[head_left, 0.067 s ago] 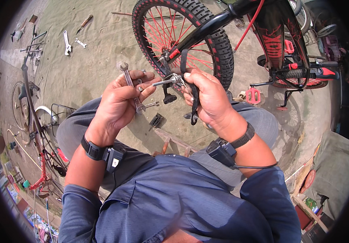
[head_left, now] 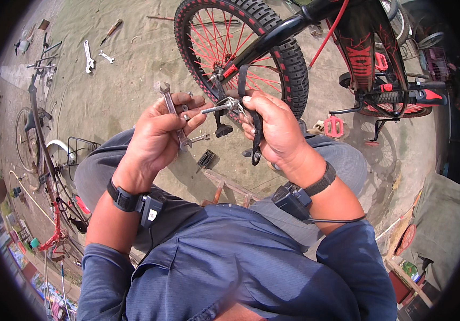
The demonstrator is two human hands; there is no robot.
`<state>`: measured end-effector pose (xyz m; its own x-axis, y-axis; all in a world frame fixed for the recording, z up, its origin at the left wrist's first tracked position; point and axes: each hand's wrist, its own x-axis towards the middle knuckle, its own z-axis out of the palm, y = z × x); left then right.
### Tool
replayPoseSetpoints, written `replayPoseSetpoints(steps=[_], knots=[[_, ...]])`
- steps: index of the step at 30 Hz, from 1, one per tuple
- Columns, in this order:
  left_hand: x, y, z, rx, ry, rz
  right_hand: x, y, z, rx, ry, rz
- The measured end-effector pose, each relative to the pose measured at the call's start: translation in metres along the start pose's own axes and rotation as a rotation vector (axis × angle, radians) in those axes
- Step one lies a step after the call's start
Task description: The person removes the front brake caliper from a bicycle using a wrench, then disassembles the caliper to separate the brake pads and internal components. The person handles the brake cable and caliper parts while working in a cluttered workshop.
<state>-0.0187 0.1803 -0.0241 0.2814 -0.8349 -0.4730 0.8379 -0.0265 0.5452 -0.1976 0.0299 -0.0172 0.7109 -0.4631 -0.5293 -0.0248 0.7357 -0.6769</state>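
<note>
My left hand (head_left: 154, 132) is closed around a double open-ended wrench (head_left: 169, 101), which stands upright across the fingers. Small nuts (head_left: 185, 108) rest at its fingertips. In my right hand (head_left: 279, 127) I grip a bicycle rim-brake caliper (head_left: 257, 140) with black arms. Its threaded bolt (head_left: 212, 108) points left at the left fingertips, and a black brake pad (head_left: 223, 129) hangs below the bolt. Beyond the hands stands a bicycle's front wheel (head_left: 286, 69) with red spokes and a black knobby tyre. My right fingers hide part of the caliper.
An adjustable wrench (head_left: 88, 56), a small wrench (head_left: 106, 56) and a screwdriver (head_left: 112, 31) lie on the ground cloth at the far left. A small black part (head_left: 206, 159) lies between my knees. A red pedal (head_left: 333, 126) juts out at the right. Other bicycle parts line the left side.
</note>
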Motion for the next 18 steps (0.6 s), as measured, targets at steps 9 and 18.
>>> replayPoseSetpoints(steps=[9, 18], knots=[[0.0012, -0.0013, 0.0001, 0.051, 0.012, -0.032, 0.0006, -0.0001, -0.0014, 0.015, -0.013, 0.005], [0.001, 0.0007, 0.0026, 0.032, 0.022, -0.044, 0.0004, -0.0003, -0.0011, 0.004, -0.011, -0.003]])
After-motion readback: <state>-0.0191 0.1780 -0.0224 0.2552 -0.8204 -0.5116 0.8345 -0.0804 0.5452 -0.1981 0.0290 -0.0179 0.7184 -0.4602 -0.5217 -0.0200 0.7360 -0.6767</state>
